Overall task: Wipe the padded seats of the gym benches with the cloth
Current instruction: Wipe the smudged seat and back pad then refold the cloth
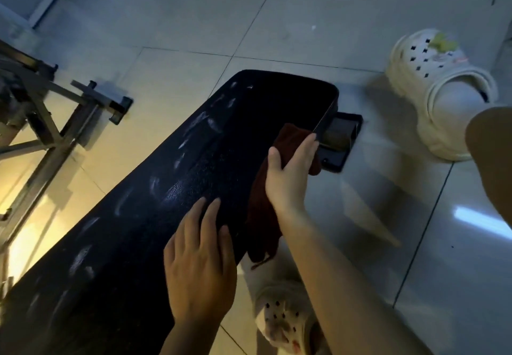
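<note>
Right hand point(288, 177) grips cloth point(263, 216) against bench point(166, 194) edge.
Left hand point(199, 266) lies flat, fingers straight, on the pad beside it.

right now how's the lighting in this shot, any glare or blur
Head view: dim and uneven, warm yellow light on the floor tiles at left, cool grey elsewhere; a bright glare patch at right; the black bench pad shows pale sheen streaks; the white clog and metal frame are blurred; wide-angle lines tilt.
</note>
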The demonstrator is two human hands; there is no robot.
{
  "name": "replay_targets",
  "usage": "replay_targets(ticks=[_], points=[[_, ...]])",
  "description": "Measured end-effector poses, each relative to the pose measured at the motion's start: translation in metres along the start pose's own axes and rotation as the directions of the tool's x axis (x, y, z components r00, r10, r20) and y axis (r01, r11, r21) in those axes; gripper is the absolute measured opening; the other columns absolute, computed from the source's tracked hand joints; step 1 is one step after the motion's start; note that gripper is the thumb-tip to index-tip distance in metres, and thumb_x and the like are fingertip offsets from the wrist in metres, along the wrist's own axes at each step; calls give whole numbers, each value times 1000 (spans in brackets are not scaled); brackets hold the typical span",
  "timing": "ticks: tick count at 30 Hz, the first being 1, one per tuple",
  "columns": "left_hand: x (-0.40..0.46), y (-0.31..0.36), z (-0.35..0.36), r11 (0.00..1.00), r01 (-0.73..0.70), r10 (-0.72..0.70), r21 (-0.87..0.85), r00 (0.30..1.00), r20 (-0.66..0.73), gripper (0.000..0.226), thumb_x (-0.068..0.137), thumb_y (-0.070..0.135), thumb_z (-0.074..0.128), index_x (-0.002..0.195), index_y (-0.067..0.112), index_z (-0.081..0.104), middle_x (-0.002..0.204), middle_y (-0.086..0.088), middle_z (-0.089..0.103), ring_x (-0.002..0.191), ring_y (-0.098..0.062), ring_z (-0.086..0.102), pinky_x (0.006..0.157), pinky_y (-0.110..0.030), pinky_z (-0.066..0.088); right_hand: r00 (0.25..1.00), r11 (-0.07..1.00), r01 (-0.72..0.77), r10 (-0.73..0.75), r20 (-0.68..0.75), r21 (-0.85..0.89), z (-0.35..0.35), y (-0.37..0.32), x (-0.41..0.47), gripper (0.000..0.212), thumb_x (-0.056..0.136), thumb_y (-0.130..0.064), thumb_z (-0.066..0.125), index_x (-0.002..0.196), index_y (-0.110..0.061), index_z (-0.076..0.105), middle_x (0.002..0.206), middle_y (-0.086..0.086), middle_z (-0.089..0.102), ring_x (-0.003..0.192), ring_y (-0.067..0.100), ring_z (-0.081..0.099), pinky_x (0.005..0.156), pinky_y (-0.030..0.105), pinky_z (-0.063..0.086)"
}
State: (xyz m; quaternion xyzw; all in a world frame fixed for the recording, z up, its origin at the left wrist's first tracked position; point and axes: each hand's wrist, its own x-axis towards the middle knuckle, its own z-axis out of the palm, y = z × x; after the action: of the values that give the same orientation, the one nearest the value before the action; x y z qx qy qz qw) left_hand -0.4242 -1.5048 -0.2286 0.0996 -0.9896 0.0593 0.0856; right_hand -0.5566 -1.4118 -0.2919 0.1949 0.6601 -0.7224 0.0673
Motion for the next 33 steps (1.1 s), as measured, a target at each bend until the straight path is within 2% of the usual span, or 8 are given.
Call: replay_targets(ticks=[3, 6, 12, 15, 19, 23, 29, 33], points=[[4, 3, 4, 999, 17, -17, 29, 1000, -1, 47, 99, 37, 29, 139, 20, 47, 141, -4, 52, 129, -20, 40, 102, -36, 28, 993, 997, -28, 20, -114, -65, -17, -14, 89, 77, 102, -26, 48, 155, -9, -7, 163, 12, -9, 151, 21, -5, 121, 30, 1], [6, 3, 7, 997, 11, -13, 78, 1000, 25, 48, 100, 38, 28, 137, 20, 51, 140, -3, 54, 130, -23, 42, 102, -36, 26, 989, 988, -71, 51, -141, -137, -28, -20, 141, 71, 104, -26, 42, 154, -3, -3, 163, 14, -4, 151, 23, 0, 121, 30, 2], [5, 5, 4, 994, 11, -15, 112, 999, 32, 47, 99, 36, 29, 135, 20, 55, 138, -4, 56, 129, -22, 41, 100, -37, 27, 996, 993, -15, 4, -93, -116, -25, -13, 91, 81, 101, -31, 50, 156, -10, -4, 164, 7, -6, 151, 18, 0, 116, 23, 2], [6, 6, 4, 991, 4, -9, 131, 999, 38, 47, 98, 35, 30, 135, 19, 54, 138, -5, 55, 129, -24, 42, 100, -38, 27, 997, 987, 68, -70, -9, -148, -11, -5, 25, 81, 99, -32, 52, 156, -15, -2, 164, 5, -10, 150, 20, 1, 117, 27, 11], [4, 7, 3, 991, 0, -4, 134, 999, 34, 47, 98, 34, 30, 134, 19, 54, 138, -5, 55, 130, -26, 45, 100, -38, 28, 990, 989, 143, -143, -7, -44, 4, 7, -28, 78, 99, -27, 53, 155, -11, 2, 164, 10, -6, 150, 23, 4, 118, 31, 22], [3, 5, 4, 995, 1, -2, 102, 1000, 13, 46, 97, 33, 31, 136, 20, 53, 140, -4, 54, 131, -24, 43, 101, -38, 28, 993, 991, 117, -118, -12, -57, 3, 2, -4, 82, 98, -28, 54, 155, -12, -3, 163, 9, -13, 150, 23, -2, 117, 30, 15], [2, 7, 6, 999, 33, -32, 3, 998, -61, 44, 96, 29, 35, 136, 18, 51, 138, -5, 55, 130, -25, 42, 101, -38, 28, 994, 974, -6, -19, -107, -228, -29, -21, 124, 78, 102, -33, 48, 156, -8, -3, 163, 13, -12, 151, 23, -5, 122, 30, 3], [2, 8, 4, 997, 32, -39, -72, 995, -96, 43, 95, 28, 36, 136, 20, 47, 136, -3, 55, 127, -24, 46, 100, -38, 30, 992, 917, 90, -118, -50, -390, -30, -14, 114, 74, 103, -37, 43, 156, -9, 2, 163, 11, -12, 151, 24, -8, 121, 31, 2]])
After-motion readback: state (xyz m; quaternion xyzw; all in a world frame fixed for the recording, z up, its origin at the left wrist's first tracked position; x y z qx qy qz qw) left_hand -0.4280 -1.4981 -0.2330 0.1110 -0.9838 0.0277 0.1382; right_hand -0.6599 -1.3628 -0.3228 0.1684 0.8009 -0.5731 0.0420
